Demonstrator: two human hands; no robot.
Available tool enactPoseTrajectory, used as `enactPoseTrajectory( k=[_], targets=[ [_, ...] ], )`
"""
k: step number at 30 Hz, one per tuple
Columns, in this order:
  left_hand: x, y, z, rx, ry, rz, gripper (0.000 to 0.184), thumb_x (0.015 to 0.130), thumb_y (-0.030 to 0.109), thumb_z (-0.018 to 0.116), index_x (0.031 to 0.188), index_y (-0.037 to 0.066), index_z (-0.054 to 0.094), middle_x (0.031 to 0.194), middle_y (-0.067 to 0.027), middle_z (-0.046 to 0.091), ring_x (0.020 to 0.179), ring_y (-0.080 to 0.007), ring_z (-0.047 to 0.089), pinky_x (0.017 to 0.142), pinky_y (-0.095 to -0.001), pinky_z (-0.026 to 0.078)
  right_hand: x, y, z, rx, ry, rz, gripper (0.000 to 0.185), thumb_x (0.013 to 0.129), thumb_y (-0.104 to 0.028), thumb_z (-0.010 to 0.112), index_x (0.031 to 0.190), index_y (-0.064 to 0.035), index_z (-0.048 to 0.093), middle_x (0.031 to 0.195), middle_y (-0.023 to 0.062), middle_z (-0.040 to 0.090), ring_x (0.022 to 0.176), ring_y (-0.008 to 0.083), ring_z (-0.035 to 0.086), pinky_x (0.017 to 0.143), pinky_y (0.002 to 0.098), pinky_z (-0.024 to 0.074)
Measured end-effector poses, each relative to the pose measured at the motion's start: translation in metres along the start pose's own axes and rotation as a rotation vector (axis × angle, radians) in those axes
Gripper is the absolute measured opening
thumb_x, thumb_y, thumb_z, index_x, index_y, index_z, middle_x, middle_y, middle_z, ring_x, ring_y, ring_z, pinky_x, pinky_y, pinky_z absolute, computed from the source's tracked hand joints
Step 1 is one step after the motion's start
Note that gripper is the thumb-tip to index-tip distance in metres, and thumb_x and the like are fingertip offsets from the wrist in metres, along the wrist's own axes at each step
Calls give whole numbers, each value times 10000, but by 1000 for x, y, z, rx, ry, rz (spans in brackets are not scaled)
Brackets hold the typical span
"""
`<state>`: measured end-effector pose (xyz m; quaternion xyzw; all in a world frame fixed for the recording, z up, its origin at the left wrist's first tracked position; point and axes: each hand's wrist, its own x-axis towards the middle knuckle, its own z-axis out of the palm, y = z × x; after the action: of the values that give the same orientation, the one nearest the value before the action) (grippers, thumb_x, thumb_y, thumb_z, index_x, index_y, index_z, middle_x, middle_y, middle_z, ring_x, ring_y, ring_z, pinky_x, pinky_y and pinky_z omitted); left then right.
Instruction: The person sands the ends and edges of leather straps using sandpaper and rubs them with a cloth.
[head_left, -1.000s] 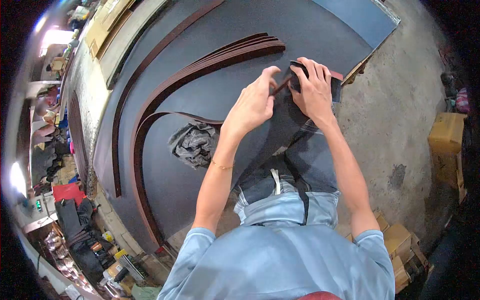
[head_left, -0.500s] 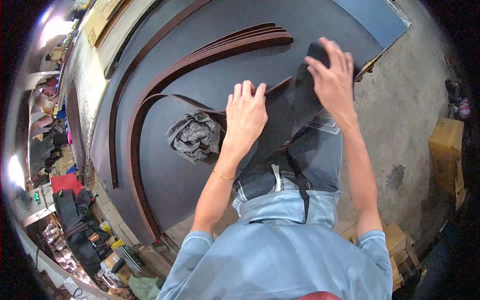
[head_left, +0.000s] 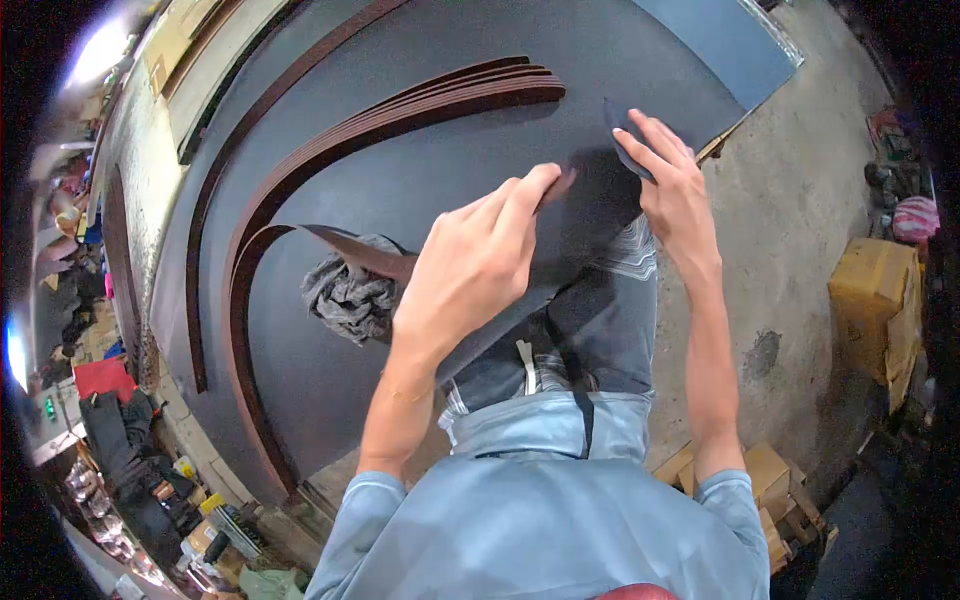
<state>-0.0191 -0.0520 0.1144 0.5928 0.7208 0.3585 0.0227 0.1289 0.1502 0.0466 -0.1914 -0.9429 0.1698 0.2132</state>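
White glare [head_left: 103,48] burns at ten o'clock, with a second bright patch [head_left: 16,352] at nine; moderate, even light covers the surface [head_left: 400,185] and the floor [head_left: 770,250] at three. A soft shadow [head_left: 592,190] dims the surface towards one o'clock. The left hand's [head_left: 470,255] fingers [head_left: 540,183] blur slightly. Fisheye distortion bends the edges; the black corners look grainy.

Thin dk. brown strip [head_left: 362,254] was pinched in the L. hand [head_left: 475,260], twisted, its blurry tip poking out beyond, the rest trailing off left. Sm. dk. pad [head_left: 632,157], edge-on approx., sat tilted in the R. hand [head_left: 676,180].
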Motion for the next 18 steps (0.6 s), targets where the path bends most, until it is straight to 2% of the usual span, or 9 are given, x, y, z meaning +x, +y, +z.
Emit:
enactPoseTrajectory(
  k=[2, 3, 6, 10, 11, 13, 15, 17, 18],
  targets=[
    [-3, 6, -14, -184, 43, 63, 410, 908, -89, 545, 1304, 17, 515, 965, -150, 687, 694, -266, 680, 659, -348, 551, 0, -31, -26, 99, 174, 37, 515, 793, 75, 637, 1289, -63, 634, 1356, 161, 608, 1168, 336, 621, 983, 383, 495],
    [-6, 10, -19, -179, 49, 57, 410, 908, -89, 545, 1304, 17, 515, 965, -150, 687, 694, -266, 680, 659, -348, 551, -2, -44, -36, 103, 171, 30, 515, 793, 75, 637, 1289, -63, 634, 1356, 161, 608, 1168, 336, 621, 983, 383, 495],
    [-11, 17, -26, -366, 13, -15, 419, 878, -74, 609, 1275, 3, 499, 1018, -183, 662, 853, -346, 697, 683, -401, 559, -10, -67, -54, 468, 266, 117, 293, 918, -13, 673, 1210, -18, 694, 996, 117, 759, 846, 202, 730, 777, 242, 521],
    [-13, 18, -28, -292, 29, 45, 399, 886, -47, 630, 1264, 3, 510, 1023, -180, 671, 857, -347, 702, 688, -404, 564, -27, -90, -62, 705, 426, 100, 294, 921, -35, 697, 1197, 66, 676, 1062, 138, 745, 959, 142, 684, 863, 269, 511],
    [-13, 19, -27, -300, 58, 36, 348, 928, -14, 602, 1266, 19, 529, 937, -136, 675, 726, -253, 660, 617, -347, 529, -31, -94, -62, 707, 428, 97, 294, 921, -35, 697, 1197, 66, 676, 1062, 138, 745, 959, 142, 684, 863, 269, 511],
    [-13, 22, -27, -309, 88, 28, 301, 970, 19, 574, 1269, 35, 547, 851, -92, 678, 595, -159, 618, 545, -289, 494, -39, -101, -60, 1086, 432, 275, 326, 900, -47, 727, 1200, 67, 673, 1103, 124, 732, 1011, 166, 674, 915, 295, 502],
    [-12, 28, -29, -212, 118, -15, 260, 955, 20, 598, 1214, 28, 586, 887, -126, 702, 657, -209, 686, 585, -308, 522, -42, -112, -56, 1238, 400, 294, 399, 870, -47, 759, 1237, 65, 649, 1140, 114, 715, 1048, 173, 660, 953, 314, 496],
    [-11, 25, -26, -145, 145, 29, 252, 948, 15, 606, 1199, 26, 595, 901, -143, 709, 711, -242, 709, 615, -318, 533, -42, -122, -49, 1434, 364, 436, 473, 834, -22, 787, 1271, 61, 626, 1140, 116, 710, 1037, 166, 660, 957, 312, 500],
    [-12, 24, -24, -78, 170, 67, 244, 940, 10, 613, 1184, 25, 605, 916, -159, 715, 765, -275, 732, 645, -328, 545, -41, -125, -48, 1431, 302, 276, 545, 791, -5, 821, 1290, 55, 612, 1146, 126, 707, 1034, 160, 663, 952, 317, 511]
  ],
)
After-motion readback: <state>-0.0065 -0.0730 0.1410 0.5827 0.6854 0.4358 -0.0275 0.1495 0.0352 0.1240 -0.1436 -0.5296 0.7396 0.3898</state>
